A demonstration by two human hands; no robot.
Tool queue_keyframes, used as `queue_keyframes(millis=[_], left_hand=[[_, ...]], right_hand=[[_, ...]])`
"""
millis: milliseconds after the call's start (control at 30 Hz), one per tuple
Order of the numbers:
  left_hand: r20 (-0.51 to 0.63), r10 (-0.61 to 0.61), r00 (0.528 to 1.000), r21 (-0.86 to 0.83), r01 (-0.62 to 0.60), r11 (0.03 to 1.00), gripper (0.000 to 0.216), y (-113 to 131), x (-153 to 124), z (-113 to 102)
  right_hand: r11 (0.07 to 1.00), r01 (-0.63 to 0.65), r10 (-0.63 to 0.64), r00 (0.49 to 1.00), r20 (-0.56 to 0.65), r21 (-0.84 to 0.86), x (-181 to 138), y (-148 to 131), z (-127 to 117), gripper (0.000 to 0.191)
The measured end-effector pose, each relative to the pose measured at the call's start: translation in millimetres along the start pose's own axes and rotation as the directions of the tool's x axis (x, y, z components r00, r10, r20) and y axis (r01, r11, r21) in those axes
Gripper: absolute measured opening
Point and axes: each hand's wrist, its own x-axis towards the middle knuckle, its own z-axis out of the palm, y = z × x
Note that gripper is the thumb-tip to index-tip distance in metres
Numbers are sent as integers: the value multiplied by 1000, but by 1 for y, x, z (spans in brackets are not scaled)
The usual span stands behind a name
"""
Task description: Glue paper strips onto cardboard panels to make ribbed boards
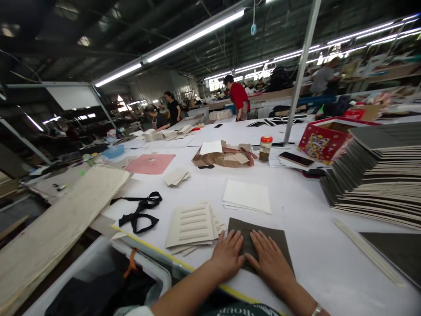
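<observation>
Both of my hands lie flat on a dark grey-green square panel [276, 239] near the table's front edge. My left hand [228, 254] rests on the panel's left side, its fingers stretched out and pointing away from me. On the panel's middle and right lies my right hand [268, 254], fingers also extended, with its thumb close to the left hand. Neither hand grips anything. Just left of the panel is a loose stack of cream boards [190, 224]; the top one carries several raised strips. Beyond the panel sit some white sheets [246, 195].
A tall stack of grey panels [378, 175] stands at the right, beside a red box [322, 140]. Farther back are a red-lidded jar [265, 149], a phone [296, 159] and brown pieces [223, 156]. Black straps [141, 213] lie left. Other people work in the background.
</observation>
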Motion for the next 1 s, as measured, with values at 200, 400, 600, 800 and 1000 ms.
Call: queue_keyframes(millis=[200, 400, 600, 800, 1000], left_hand=[[3, 25, 1000, -46, -25, 999, 66, 19, -50, 8], [-66, 15, 998, -45, -18, 999, 54, 22, -39, 8], [-291, -44, 956, -5, 44, 999, 50, 12, 48, 11], [-185, -31, 982, 108, 51, 993, 62, 16, 80, 16], [-152, -77, 985, 148, 100, 984, 63, 26, 78, 12]], right_hand=[[1000, 0, 0, 1000, -7, -15, 2, 1, 1, 54], [998, -41, 42, 999, -20, 55, 5, -6, -12, 43], [956, -259, 262, 965, 2, 139, 2, 28, -72, 30], [658, -647, 689, 724, -40, -385, -5, 124, -122, 35], [592, -671, 790, 593, 155, -447, 16, 160, -113, 33]])
